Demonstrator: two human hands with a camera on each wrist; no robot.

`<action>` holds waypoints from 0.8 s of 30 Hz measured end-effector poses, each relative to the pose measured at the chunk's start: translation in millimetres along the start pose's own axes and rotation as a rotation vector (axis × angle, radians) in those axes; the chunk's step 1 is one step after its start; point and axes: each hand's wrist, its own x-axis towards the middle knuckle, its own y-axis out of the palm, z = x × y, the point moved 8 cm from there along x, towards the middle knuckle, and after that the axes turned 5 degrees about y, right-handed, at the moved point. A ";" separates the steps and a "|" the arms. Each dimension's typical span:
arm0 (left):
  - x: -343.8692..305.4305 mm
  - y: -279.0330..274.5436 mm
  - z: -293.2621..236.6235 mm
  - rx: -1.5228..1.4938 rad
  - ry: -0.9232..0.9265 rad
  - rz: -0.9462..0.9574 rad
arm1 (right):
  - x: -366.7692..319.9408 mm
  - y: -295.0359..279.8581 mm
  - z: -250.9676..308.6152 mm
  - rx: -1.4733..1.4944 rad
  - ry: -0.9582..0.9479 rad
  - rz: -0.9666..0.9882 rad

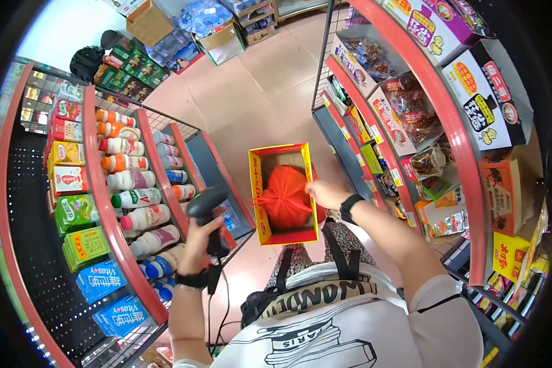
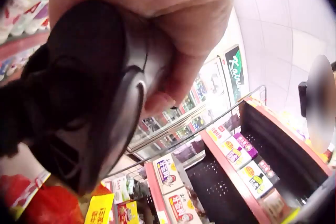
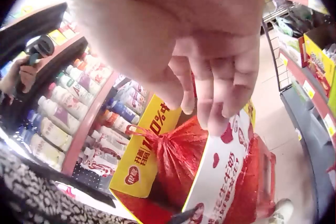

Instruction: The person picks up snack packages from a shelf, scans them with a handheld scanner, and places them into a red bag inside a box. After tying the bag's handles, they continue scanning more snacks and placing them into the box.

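Red-edged shop shelves [image 1: 106, 202] flank a pink tiled floor [image 1: 251, 92].

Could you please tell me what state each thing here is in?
box: open at the top, upright.
bag: tied shut, inside the box.
scanner: gripped by the left hand.
right hand: fingers at the box's right rim; grip unclear.

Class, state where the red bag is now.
Head view, centre: the red bag lies inside the open yellow-and-red box, between the scanner in the left hand and the right hand holding the box's right edge.
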 end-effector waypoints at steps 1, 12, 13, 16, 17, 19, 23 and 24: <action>9.1 16.4 2.3 0.008 -0.047 -0.012 | 14.7 9.9 2.5 -0.047 -0.040 -0.005; 66.4 76.0 138.0 -0.271 -0.320 0.116 | 61.4 98.2 14.3 -0.249 -0.061 0.088; 67.6 77.9 147.7 -0.305 -0.329 0.124 | 61.2 103.9 9.0 -0.282 -0.053 0.091; 73.1 81.6 165.9 -0.370 -0.321 0.097 | 61.7 110.4 -0.8 -0.333 -0.050 0.043; 74.6 80.8 169.4 -0.394 -0.301 0.064 | 63.0 109.3 -3.7 -0.316 -0.036 0.028; 78.2 84.8 177.3 -0.387 -0.290 0.080 | 66.3 110.2 -7.7 -0.301 -0.021 0.021; 92.1 96.0 193.3 -0.367 -0.234 0.090 | 70.3 95.3 -6.0 0.039 -0.041 -0.130; 95.6 98.9 195.8 -0.355 -0.222 0.091 | 70.7 91.0 -5.5 0.125 -0.039 -0.140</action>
